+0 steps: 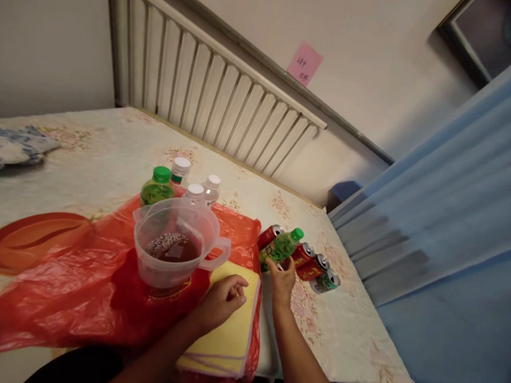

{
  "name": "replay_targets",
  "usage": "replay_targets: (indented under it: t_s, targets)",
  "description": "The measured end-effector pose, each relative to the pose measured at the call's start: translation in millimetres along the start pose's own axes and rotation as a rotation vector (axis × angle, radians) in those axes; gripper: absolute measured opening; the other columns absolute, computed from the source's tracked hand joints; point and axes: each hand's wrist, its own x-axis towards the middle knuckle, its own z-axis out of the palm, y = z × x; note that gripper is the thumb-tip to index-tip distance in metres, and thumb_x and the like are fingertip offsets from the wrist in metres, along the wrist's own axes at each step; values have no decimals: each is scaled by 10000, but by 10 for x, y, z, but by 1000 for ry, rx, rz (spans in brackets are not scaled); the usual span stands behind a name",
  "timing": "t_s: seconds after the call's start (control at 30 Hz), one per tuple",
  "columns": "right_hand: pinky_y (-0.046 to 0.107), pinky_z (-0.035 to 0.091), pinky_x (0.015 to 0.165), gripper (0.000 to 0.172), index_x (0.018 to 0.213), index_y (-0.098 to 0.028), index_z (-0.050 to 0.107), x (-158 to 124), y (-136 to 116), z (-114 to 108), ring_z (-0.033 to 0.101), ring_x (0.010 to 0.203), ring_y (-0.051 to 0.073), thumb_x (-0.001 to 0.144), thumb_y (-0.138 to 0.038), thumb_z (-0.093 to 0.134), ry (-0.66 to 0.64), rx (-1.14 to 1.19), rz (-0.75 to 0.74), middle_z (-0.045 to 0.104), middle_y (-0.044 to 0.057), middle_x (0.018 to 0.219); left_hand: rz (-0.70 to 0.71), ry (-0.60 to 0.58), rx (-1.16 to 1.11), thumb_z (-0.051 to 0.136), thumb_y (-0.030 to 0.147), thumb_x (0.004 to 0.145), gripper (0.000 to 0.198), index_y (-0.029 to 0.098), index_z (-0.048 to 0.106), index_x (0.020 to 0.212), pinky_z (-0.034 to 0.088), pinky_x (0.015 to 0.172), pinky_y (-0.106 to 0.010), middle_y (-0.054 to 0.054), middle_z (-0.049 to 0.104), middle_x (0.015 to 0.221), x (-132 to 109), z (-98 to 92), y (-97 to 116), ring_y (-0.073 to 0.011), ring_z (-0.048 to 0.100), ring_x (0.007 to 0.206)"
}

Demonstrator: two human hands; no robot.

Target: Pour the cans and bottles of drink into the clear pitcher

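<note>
While the left hand point(228, 297) hung half-curled, apparently empty, over the cloths point(229, 337), the right hand point(282, 275) clasped the bottle point(281, 246) among the cans point(315, 266) on the right: likely light, smooth, squeezable, best gripped mid-body!

The right hand point(283, 275) holds a tilted green-capped bottle point(282, 246), the left hand point(224, 297) above yellow cloths point(225, 338).

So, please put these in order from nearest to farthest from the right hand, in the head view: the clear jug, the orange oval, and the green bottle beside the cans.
1. Green bottle: in the right hand, tilted, beside the cans.
2. Clear jug: to the hand's left.
3. Orange oval: at the far left, beyond the jug.
</note>
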Motion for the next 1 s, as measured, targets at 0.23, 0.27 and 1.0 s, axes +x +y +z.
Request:
replay_targets:
  t_s: [0.23, 0.27, 1.0]
  targets:
    - [333, 510, 715, 468, 976, -116, 664, -19, -186, 161, 667, 774, 260, 642, -439, 727, 68, -75, -27, 741, 147, 908, 8, 24, -17, 563, 311, 766, 300, 150, 599, 1016, 414, 683, -275, -2, 540, 820, 37, 2, 1, -137, 506, 720]
    - [325, 509, 710, 450, 970, -118, 670, -32, -194, 126, 666, 765, 254, 640, -420, 728, 40, -77, -42, 742, 135, 896, 13, 34, -24, 564, 317, 773, 299, 152, 596, 1020, 417, 690, -276, -2, 539, 820, 41, 1, 10, -137, 508, 726]
    - [371, 508, 873, 452, 1166, -222, 635, -148, -313, -1008, 617, 958, 240, 724, -145, 692, -779, -374, -657, 656, 65, 1021, 313, 234, 233, 572, 205, 801, 178, 195, 608, 975, 416, 685, -263, 18, 554, 797, -41, -47, 253, -126, 506, 703]
